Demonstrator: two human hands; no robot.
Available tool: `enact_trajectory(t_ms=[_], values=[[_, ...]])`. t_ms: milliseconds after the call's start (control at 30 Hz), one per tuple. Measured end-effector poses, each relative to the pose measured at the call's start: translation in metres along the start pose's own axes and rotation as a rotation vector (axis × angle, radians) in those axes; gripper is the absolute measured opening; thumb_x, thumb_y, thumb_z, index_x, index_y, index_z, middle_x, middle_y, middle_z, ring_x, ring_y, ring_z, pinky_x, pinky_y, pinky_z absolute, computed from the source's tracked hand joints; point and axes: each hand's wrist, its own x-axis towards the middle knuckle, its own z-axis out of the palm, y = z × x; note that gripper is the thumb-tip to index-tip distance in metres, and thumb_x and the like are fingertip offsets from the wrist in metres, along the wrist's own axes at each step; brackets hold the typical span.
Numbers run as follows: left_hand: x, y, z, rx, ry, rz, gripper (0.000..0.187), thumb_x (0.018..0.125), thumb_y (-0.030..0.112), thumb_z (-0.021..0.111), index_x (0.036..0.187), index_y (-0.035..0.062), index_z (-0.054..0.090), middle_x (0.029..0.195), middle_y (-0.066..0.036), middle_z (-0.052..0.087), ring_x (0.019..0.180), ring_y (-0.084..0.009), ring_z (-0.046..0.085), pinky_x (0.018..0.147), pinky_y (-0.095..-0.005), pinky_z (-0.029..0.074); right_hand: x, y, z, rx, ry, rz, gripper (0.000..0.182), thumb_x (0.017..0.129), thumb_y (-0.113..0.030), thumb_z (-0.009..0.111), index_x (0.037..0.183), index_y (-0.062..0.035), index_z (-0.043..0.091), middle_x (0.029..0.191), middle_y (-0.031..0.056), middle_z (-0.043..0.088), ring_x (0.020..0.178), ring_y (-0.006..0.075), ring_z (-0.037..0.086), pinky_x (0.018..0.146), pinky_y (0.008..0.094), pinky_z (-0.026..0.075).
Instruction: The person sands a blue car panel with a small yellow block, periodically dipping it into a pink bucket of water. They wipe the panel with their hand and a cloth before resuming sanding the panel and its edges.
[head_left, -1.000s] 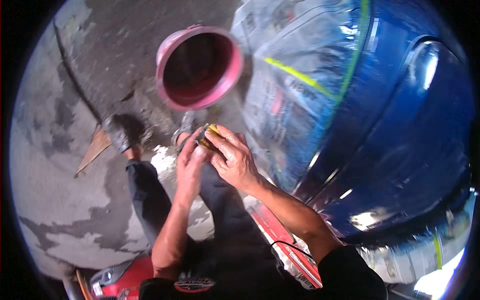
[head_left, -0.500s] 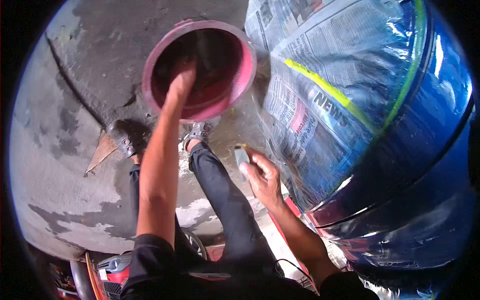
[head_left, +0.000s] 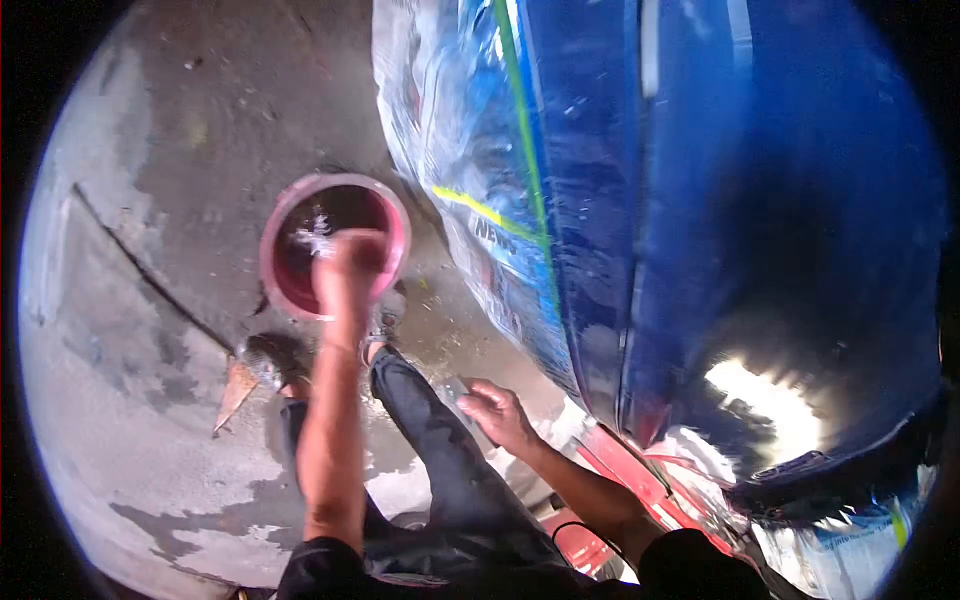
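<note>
A pink bucket [head_left: 398,238] with dark water in it stands on the wet concrete floor. My left hand [head_left: 350,262] is at the bucket's mouth, over the water; it is blurred, and its fingers and anything in them cannot be made out. My right hand [head_left: 498,413] is closed around a small flat grey block [head_left: 456,388], held above my right leg, to the right of and below the bucket. Beside it on the right is a glossy blue car panel [head_left: 700,230], its edge masked with newspaper sheeting [head_left: 450,120] and green and yellow tape.
My shoes [head_left: 268,362] stand just below the bucket. A triangular brown piece [head_left: 235,395] lies on the floor [head_left: 130,330] by a long crack. Red and white parts [head_left: 620,460] are at the lower right, below the blue panel.
The view has turned toward the blue panel, and the bucket appears smaller and lower. My left hand has risen from deep inside the bucket to its mouth. My right hand still holds the block.
</note>
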Motion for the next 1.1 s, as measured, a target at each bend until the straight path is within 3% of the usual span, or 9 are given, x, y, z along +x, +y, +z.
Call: enact_trajectory(t_ms=[67,133,267,400,500,567,667,900,1100], values=[[-0.063,0.023,0.154,0.239,-0.031,0.172,0.039,0.109,0.032,0.057,0.127,-0.0002,0.070,0.126,-0.014,0.071,0.116,-0.0220,0.068,0.103,-0.0392,0.053,-0.021,0.012,-0.018,0.079,0.008,0.087,0.034,0.103,-0.016,0.071,0.132,0.0009,0.068,0.104,0.0025,0.072,0.091,0.0080,0.063,0.081,0.0251,0.052],[-0.081,0.047,0.256,0.602,-0.085,0.622,0.063,0.110,0.038,0.048,0.154,-0.0073,0.045,0.159,-0.027,0.047,0.151,-0.0376,0.042,0.126,-0.0471,0.029,-0.045,-0.015,-0.027,-0.012,0.060,0.091,0.034,0.102,-0.018,0.071,0.130,0.0009,0.069,0.099,0.0024,0.071,0.086,0.0075,0.063,0.076,0.0247,0.051],[-0.037,0.049,0.346,0.714,0.081,0.810,0.078,0.111,0.041,0.043,0.161,-0.0136,0.020,0.168,-0.038,0.019,0.158,-0.0500,0.017,0.131,-0.0492,0.011,-0.075,-0.030,-0.054,-0.097,0.070,0.063,0.034,0.100,-0.022,0.070,0.124,0.0015,0.071,0.087,0.0016,0.070,0.078,0.0062,0.060,0.067,0.0252,0.049],[-0.078,0.019,0.348,0.777,0.094,0.848,0.079,0.110,0.037,0.044,0.162,-0.0135,0.014,0.169,-0.038,0.013,0.160,-0.0503,0.011,0.130,-0.0527,0.009,-0.089,-0.041,-0.074,-0.206,0.016,0.239,0.034,0.102,-0.028,0.068,0.119,0.0009,0.071,0.080,0.0056,0.073,0.078,0.0107,0.065,0.066,0.0327,0.051],[-0.121,-0.024,0.342,0.803,0.084,0.870,0.086,0.107,0.039,0.050,0.163,-0.0120,0.011,0.170,-0.037,0.010,0.160,-0.0511,0.010,0.130,-0.0541,0.008,-0.100,-0.025,-0.085,-0.292,0.052,-0.370,0.039,0.100,-0.030,0.072,0.125,0.0008,0.065,0.114,0.0163,0.071,0.108,0.0231,0.065,0.096,0.0397,0.051],[-0.147,-0.049,0.338,0.803,0.085,0.869,0.087,0.107,0.044,0.048,0.164,-0.0112,0.011,0.170,-0.037,0.009,0.160,-0.0510,0.009,0.130,-0.0539,0.008,-0.077,0.063,-0.132,-0.450,-0.067,-0.330,0.053,0.097,-0.028,0.077,0.137,0.0011,0.059,0.127,0.0142,0.064,0.120,0.0216,0.058,0.104,0.0383,0.046],[-0.184,-0.088,0.335,0.823,0.095,0.833,0.089,0.108,0.048,0.046,0.164,-0.0102,0.009,0.171,-0.036,0.008,0.160,-0.0513,0.008,0.129,-0.0542,0.008,-0.075,0.078,-0.144,-0.259,-0.071,0.044,0.060,0.095,-0.031,0.082,0.137,0.0047,0.058,0.128,0.0116,0.059,0.119,0.0195,0.053,0.104,0.0390,0.044],[-0.248,-0.163,0.319,0.853,0.021,0.779,0.092,0.107,0.041,0.055,0.165,-0.0093,0.004,0.170,-0.037,0.003,0.159,-0.0538,0.003,0.129,-0.0566,0.008,-0.105,0.084,-0.145,-0.166,-0.013,0.038,0.046,0.096,-0.025,0.081,0.130,0.0022,0.065,0.099,-0.0004,0.064,0.088,0.0100,0.056,0.076,0.0281,0.048],[-0.302,-0.219,0.300,0.873,-0.077,0.690,0.090,0.107,0.036,0.056,0.164,-0.0105,0.004,0.170,-0.038,0.002,0.159,-0.0529,0.002,0.130,-0.0563,0.010,-0.130,0.102,-0.169,-0.420,-0.098,0.014,0.041,0.098,-0.022,0.077,0.130,0.0027,0.066,0.107,0.0041,0.067,0.099,0.0125,0.059,0.086,0.0306,0.051]])
